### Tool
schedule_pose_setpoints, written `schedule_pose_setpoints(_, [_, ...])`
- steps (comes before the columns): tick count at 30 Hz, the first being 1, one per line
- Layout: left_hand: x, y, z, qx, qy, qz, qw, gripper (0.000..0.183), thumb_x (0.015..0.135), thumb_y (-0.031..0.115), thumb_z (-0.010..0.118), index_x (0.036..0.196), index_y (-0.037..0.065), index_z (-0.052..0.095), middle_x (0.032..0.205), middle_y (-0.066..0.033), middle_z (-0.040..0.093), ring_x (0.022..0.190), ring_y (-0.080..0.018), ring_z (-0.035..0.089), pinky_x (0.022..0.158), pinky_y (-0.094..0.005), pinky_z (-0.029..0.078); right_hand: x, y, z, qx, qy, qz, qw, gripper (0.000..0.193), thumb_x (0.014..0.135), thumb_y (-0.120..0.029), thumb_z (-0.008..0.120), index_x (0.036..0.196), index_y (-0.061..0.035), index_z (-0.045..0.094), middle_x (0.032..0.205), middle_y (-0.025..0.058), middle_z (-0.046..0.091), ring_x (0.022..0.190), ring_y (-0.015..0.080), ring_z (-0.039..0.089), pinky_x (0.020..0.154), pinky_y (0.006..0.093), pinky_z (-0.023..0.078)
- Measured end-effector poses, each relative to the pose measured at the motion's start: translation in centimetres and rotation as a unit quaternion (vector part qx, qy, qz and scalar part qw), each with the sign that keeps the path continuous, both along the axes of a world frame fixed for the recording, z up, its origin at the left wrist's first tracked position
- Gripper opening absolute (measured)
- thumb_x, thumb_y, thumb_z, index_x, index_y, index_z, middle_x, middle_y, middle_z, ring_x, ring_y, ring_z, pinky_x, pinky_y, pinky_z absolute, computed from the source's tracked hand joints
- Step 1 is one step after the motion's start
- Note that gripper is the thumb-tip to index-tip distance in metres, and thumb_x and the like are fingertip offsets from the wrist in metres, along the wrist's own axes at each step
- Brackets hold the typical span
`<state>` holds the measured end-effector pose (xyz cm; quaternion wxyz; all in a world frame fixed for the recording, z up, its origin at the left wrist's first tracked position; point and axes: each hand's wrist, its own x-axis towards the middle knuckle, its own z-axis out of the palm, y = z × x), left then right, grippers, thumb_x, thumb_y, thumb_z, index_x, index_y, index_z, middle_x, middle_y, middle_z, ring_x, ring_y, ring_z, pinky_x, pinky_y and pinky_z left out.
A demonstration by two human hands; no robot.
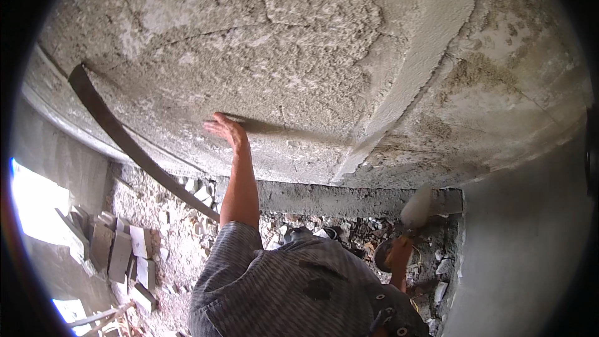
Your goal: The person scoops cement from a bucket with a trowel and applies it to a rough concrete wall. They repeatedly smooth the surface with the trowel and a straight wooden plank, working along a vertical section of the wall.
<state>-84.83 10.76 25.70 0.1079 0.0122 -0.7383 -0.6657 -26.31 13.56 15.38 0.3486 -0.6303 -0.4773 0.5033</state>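
My left hand (228, 130) reaches forward with its fingers stretched out, at or against the rough, cracked plaster wall (312, 68); whether the palm touches is hard to tell. It looks empty. Low at the right, my right hand (400, 253) is closed round the handle of a trowel (417, 207), whose pale blade points toward the wall's foot and is a little blurred. Beside that hand, a round container (382, 254) is partly hidden behind it. A smoother strip of grey mortar (415, 72) runs down the wall from the top right.
Left of my arm, a long straightedge board (128, 143) leans on the wall. A concrete ledge (312, 200) lines the wall's foot. Rubble (178, 237) covers the floor, with several bricks (120, 256) stacked at the left. A smooth grey wall (518, 243) stands at the right.
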Motion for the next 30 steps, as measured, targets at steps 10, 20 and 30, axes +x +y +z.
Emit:
schedule_pose_setpoints(10, [6.1,0.9,1.7,-0.081,0.058,-0.084,0.991,0.076,0.09,0.053,0.02,0.138,0.0,-0.003,0.143,-0.0214,-0.01,0.133,-0.0333,-0.008,0.108,-0.041,-0.002,-14.2,4.5,15.1,0.244,-0.05,0.367,0.896,0.021,0.083,-0.016,0.056,0.094,-0.0015,0.046,0.069,0.0016,0.049,0.057,0.0075,0.047,0.05,0.024,0.041])
schedule_pose_setpoints(20, [5.1,5.0,3.7,0.118,-0.051,0.098,0.987,0.081,0.087,0.059,0.02,0.137,-0.002,-0.002,0.144,-0.0197,-0.007,0.134,-0.0288,-0.008,0.108,-0.0385,-0.003,-25.7,8.1,25.7,0.349,0.105,0.425,0.829,0.032,0.086,-0.015,0.051,0.112,0.0014,0.042,0.075,0.0037,0.051,0.06,0.0091,0.05,0.054,0.0237,0.044])
schedule_pose_setpoints(30, [17.9,-22.9,-22.3,-0.385,-0.425,0.062,0.817,0.059,0.084,0.048,0.046,0.118,0.0,0.041,0.123,-0.0236,0.038,0.111,-0.0371,0.042,0.086,-0.0465,0.04,-33.2,8.7,13.6,0.223,-0.301,0.65,0.661,0.026,0.088,-0.033,0.047,0.1,-0.0093,0.044,0.072,0.0076,0.057,0.055,0.019,0.057,0.049,0.0342,0.05])
